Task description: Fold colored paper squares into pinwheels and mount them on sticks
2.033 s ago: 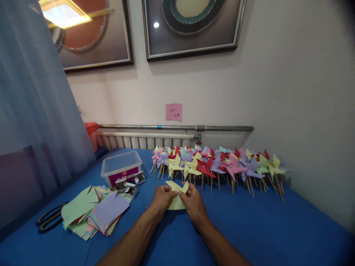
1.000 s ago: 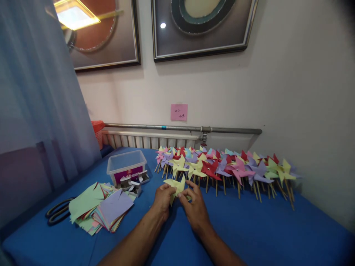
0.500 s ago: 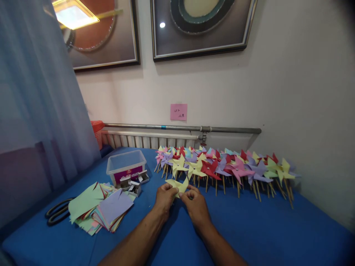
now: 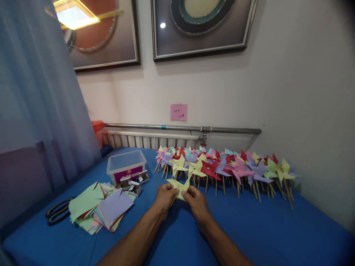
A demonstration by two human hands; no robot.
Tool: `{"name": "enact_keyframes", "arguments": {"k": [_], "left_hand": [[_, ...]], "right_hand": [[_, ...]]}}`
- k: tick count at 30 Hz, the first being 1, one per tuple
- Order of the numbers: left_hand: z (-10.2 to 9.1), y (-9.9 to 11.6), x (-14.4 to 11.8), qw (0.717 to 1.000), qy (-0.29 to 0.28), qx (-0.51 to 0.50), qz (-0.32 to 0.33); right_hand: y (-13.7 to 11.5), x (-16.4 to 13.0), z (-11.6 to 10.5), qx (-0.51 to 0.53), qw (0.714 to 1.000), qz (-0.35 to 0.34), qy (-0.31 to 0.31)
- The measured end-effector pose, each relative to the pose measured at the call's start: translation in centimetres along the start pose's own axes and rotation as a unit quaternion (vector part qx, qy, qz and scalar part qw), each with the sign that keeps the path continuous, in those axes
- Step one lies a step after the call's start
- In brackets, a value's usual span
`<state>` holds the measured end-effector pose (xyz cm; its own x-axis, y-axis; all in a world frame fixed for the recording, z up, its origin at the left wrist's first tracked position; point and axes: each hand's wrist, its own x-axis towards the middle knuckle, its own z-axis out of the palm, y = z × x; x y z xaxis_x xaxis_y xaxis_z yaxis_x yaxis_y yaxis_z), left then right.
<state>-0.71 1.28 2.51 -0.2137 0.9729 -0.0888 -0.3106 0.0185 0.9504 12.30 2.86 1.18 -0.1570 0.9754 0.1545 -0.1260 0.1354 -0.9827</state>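
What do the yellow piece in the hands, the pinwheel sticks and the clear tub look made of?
Yellow piece: thin matte paper, by its creased folded points. Sticks: probably wood or bamboo, tan and slim. Tub: see-through plastic, slightly glossy. Both hands, left and right, pinch the piece.

Ahead of the hands (image 4: 181, 201), close beyond the fingertips, a long row of pinwheels (image 4: 222, 168) runs across to the right with sticks pointing back toward them, so a forward reach meets sticks and paper almost at once. To the left lie small metal boxes (image 4: 134, 184) with a clear tub (image 4: 126, 168) behind them, and further left a heap of paper squares (image 4: 101, 210) with scissors (image 4: 57, 212) at its outer edge near the curtain (image 4: 36, 111). The bare blue table (image 4: 263, 229) lies open to the right of the hands and nearer than them, as far as the wall (image 4: 318, 129), and a narrow bare strip runs between the hands and the heap.
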Motion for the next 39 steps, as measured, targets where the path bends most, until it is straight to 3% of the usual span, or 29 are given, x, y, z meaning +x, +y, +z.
{"name": "enact_keyframes", "arguments": {"k": [6, 11, 25, 39], "left_hand": [[-0.1, -0.2, 0.0, 0.999, -0.043, 0.025, -0.006], [-0.1, -0.3, 0.3, 0.996, -0.038, 0.084, 0.018], [-0.4, -0.5, 0.6, 0.995, -0.018, 0.097, 0.008], [-0.1, -1.1, 0.9, 0.998, -0.028, 0.015, 0.046]], "right_hand": [[-0.2, -0.2, 0.0, 0.029, 0.999, 0.042, 0.009], [-0.4, -0.2, 0.0, 0.003, 0.999, 0.038, 0.027], [0.6, 0.2, -0.2, -0.025, 0.998, 0.029, 0.06], [0.7, -0.1, 0.0, -0.008, 0.999, 0.023, 0.046]]}}
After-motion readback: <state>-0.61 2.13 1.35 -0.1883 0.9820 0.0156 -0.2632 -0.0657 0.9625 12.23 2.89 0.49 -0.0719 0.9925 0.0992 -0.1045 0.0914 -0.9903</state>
